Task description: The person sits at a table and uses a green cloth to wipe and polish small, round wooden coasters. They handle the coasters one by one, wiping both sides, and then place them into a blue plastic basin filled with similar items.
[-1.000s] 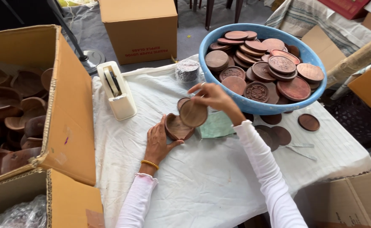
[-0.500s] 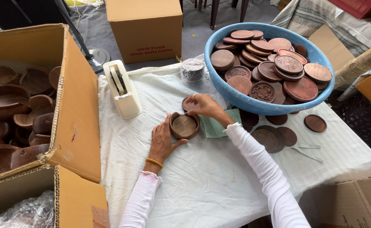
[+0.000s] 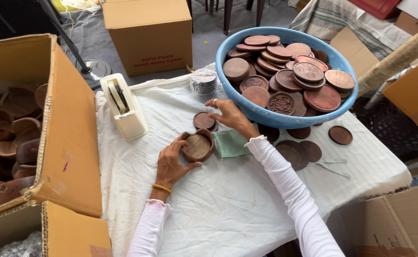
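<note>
A round brown wooden bowl with a disc lid seated in it [image 3: 197, 147] rests on the white cloth-covered table [image 3: 218, 214], toward the middle of its far half, cupped at its near-left side by the left hand [image 3: 172, 162], fingers curled around the rim in a loose grasp. Just beyond it the right hand [image 3: 229, 115] lies open, fingertips touching a small flat brown wooden disc [image 3: 204, 120] beside a folded green cloth [image 3: 231, 143]. To do this well, I judge the left hand should steady the bowl while the right lifts one disc cleanly by its edge. A cream tape dispenser [image 3: 124, 112] stands near the table's left edge, and a blue plastic basin heaped with carved wooden discs [image 3: 285, 116] fills the far right corner.
</note>
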